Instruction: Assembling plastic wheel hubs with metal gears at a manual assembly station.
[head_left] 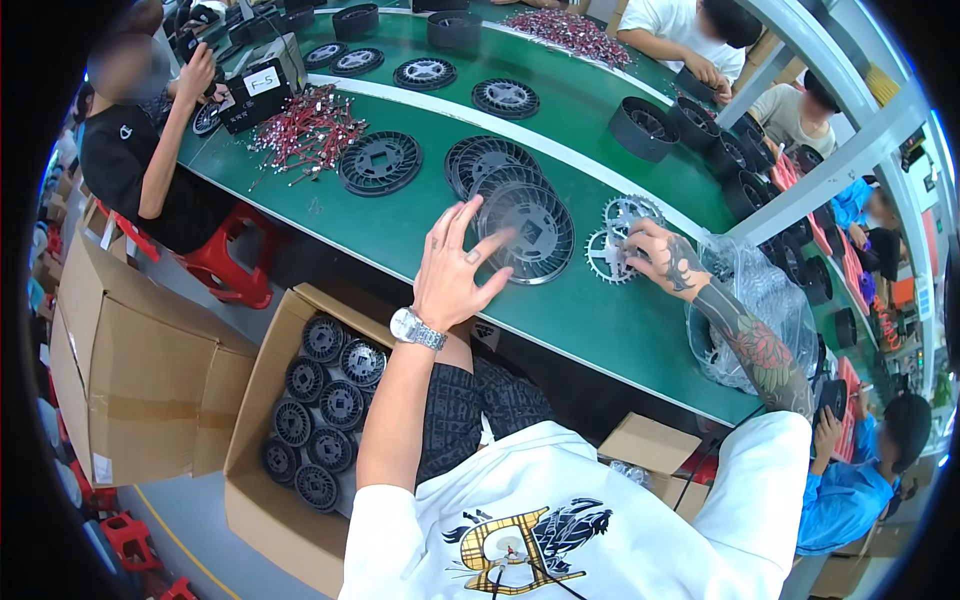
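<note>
On the green table in front of me lies a dark, spoked round cover [562, 232], its middle pale and smeared by motion. My left hand [455, 265] is over its near left edge, thumb and fingers spread, gripping nothing. Similar covers [480, 160] overlap just behind it, and one more spoked cover [380, 162] lies to their left. To the right, my right hand [662, 260] has its fingers bent over a silver toothed disc [604, 256], with the fingertips on it. Another silver toothed disc [625, 208] lies partly under that one.
An open carton [250, 470] of small black wheels stands at my left, beside a closed carton [140, 370]. Red wires [310, 130] are heaped on the table. A clear plastic bag [750, 300] lies by my right forearm. Deep black rings [643, 128] stand across the divider. Co-workers sit around.
</note>
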